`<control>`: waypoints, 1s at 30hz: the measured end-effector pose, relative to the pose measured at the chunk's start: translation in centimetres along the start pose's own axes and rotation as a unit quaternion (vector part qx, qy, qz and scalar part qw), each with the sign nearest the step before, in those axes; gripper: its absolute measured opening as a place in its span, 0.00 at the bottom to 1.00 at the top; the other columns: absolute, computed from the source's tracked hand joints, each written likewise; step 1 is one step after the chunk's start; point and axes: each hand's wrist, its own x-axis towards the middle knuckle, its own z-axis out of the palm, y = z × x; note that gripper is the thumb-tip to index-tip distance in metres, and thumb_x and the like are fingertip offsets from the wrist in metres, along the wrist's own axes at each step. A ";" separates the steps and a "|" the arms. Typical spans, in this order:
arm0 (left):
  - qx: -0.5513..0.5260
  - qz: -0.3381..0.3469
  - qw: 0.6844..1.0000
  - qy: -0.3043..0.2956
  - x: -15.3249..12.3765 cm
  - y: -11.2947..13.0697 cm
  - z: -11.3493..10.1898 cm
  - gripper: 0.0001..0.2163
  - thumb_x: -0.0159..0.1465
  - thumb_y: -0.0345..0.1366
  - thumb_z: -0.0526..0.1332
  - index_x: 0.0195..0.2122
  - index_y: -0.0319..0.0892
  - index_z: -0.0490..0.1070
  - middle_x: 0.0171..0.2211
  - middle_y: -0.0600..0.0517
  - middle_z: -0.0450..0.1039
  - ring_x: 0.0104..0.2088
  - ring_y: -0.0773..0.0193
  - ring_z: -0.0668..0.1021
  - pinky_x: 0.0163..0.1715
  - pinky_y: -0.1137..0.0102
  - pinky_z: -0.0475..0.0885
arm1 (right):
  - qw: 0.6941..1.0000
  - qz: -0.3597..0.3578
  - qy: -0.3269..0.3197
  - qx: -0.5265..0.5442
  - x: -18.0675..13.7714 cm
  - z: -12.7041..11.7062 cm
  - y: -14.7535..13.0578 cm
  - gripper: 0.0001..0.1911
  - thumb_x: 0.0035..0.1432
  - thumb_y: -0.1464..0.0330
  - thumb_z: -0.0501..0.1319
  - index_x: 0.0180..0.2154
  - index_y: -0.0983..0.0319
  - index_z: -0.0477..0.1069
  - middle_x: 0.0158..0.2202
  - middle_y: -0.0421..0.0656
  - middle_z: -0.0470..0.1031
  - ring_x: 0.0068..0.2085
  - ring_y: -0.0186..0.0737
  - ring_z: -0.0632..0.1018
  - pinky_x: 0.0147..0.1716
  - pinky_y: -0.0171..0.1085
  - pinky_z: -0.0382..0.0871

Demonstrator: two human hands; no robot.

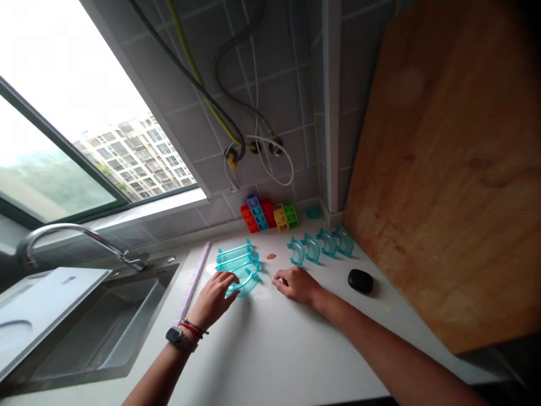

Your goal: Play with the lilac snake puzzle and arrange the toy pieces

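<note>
My left hand (217,298) is around the left end of a clear teal curved track piece (249,285), thumb and fingers on either side of it. Just beyond it lie several straight teal track pieces (234,256) in a stacked row. My right hand (298,285) rests on the counter to the right, its fingers curled together with nothing visible in them. Farther back on the right stands a row of several curved teal pieces (311,248). A small reddish flat piece (270,256) lies between the two groups.
Colourful toy blocks (264,214) stand against the tiled wall. A black rounded case (360,281) sits on the right of the white counter (270,349), near a leaning wooden board (448,186). A pale purple strip (194,279) borders the sink (127,327) and faucet (80,228).
</note>
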 end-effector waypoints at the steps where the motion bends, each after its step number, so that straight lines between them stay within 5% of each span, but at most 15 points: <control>1: 0.001 0.000 1.000 0.002 0.1 0.4 0.0 0.06 0.67 0.40 0.64 0.42 0.47 0.76 0.43 0.45 0.77 0.47 0.47 0.75 0.48 0.55 0.71 | 1.000 0.001 0.001 0.006 0.0 0.0 0.0 0.09 0.64 0.67 0.62 0.37 0.59 0.83 0.25 0.41 0.79 0.28 0.39 0.78 0.32 0.34 0.63; 5: -0.008 -0.006 1.000 0.018 0.2 2.8 -0.2 0.07 0.68 0.42 0.62 0.37 0.45 0.74 0.41 0.46 0.74 0.42 0.53 0.76 0.45 0.59 0.72 | 0.999 0.006 0.003 0.039 0.0 0.0 0.0 0.10 0.64 0.65 0.63 0.36 0.61 0.83 0.25 0.41 0.79 0.28 0.38 0.76 0.32 0.34 0.64; 8: -0.149 -0.061 0.985 0.066 0.3 5.3 -0.1 0.10 0.66 0.44 0.65 0.35 0.43 0.73 0.39 0.48 0.71 0.39 0.58 0.75 0.41 0.65 0.72 | 0.997 0.001 -0.018 0.076 -0.1 0.2 -0.3 0.12 0.63 0.60 0.65 0.36 0.61 0.83 0.24 0.40 0.78 0.27 0.36 0.76 0.31 0.33 0.66; 11: -0.375 -0.148 0.907 0.121 0.7 7.6 0.8 0.14 0.62 0.46 0.70 0.31 0.42 0.69 0.34 0.52 0.68 0.36 0.63 0.73 0.36 0.71 0.70 | 0.979 0.022 -0.074 0.188 -0.1 0.5 -0.7 0.18 0.60 0.54 0.67 0.39 0.62 0.83 0.27 0.41 0.80 0.26 0.35 0.77 0.26 0.31 0.68; 14: -0.459 -0.178 0.861 0.132 1.1 9.2 2.2 0.18 0.63 0.49 0.68 0.29 0.42 0.65 0.32 0.54 0.67 0.32 0.66 0.71 0.32 0.72 0.69 | 0.933 0.062 -0.121 0.333 0.1 0.7 -1.0 0.23 0.56 0.50 0.69 0.39 0.64 0.81 0.30 0.42 0.79 0.23 0.33 0.75 0.21 0.31 0.69; 24: -0.469 -0.178 0.856 0.128 1.2 10.2 3.6 0.21 0.59 0.48 0.73 0.25 0.42 0.63 0.26 0.56 0.62 0.28 0.67 0.67 0.29 0.72 0.64 | 0.896 0.090 -0.139 0.412 0.2 0.5 -1.1 0.20 0.53 0.53 0.71 0.35 0.65 0.78 0.33 0.43 0.77 0.29 0.36 0.79 0.21 0.29 0.71; 30: -0.449 -0.206 0.863 0.108 -1.3 11.5 2.0 0.13 0.67 0.48 0.64 0.36 0.42 0.75 0.34 0.48 0.75 0.38 0.57 0.77 0.41 0.64 0.73 | 0.838 0.088 -0.212 0.495 -0.2 -1.2 -1.8 0.15 0.59 0.58 0.63 0.34 0.64 0.78 0.34 0.45 0.79 0.31 0.35 0.79 0.23 0.28 0.67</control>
